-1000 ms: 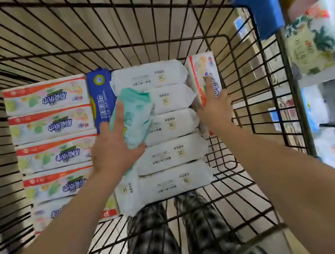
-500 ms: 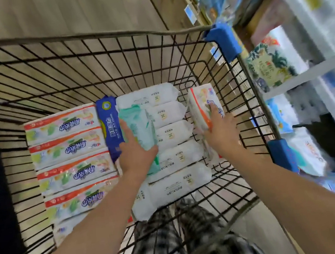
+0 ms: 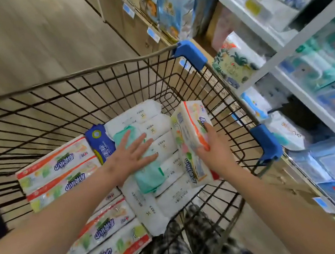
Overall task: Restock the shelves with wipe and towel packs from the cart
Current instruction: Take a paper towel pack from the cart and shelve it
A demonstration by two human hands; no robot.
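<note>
— What surrounds the cart?

— A wood-patterned floor (image 3: 27, 39) is seen on the left. White shelves (image 3: 282, 53) on the right are stacked with blurred blue and green packs. Small blue price tags (image 3: 153, 34) are fixed along the shelf edges, and nothing on them can be read.

— Where are the packs being handled?

— An orange-and-white pack (image 3: 191, 143) is held on edge by the right hand (image 3: 214, 150), with thumb and fingers curled round its side. It is at the right side of the wire cart (image 3: 70, 102), beside a column of white packs (image 3: 158, 128). Large blue characters are printed on it, but they are too blurred to be read. A mint-green pack (image 3: 150, 177) is pressed under the left hand (image 3: 131, 154), whose fingers are spread flat, and it lies on top of the white column. Small grey print and a pale yellow mark are carried by each white pack.

— And further out?

— A dark blue pack (image 3: 101, 146) with a round emblem is wedged on edge between the white column and a row of orange-banded packs (image 3: 58, 166). Similar blue characters are printed on those packs. Blue plastic guards (image 3: 189, 54) are fitted to the cart's right corners. Plaid trousers (image 3: 181, 245) are seen through the wire at the near end.
</note>
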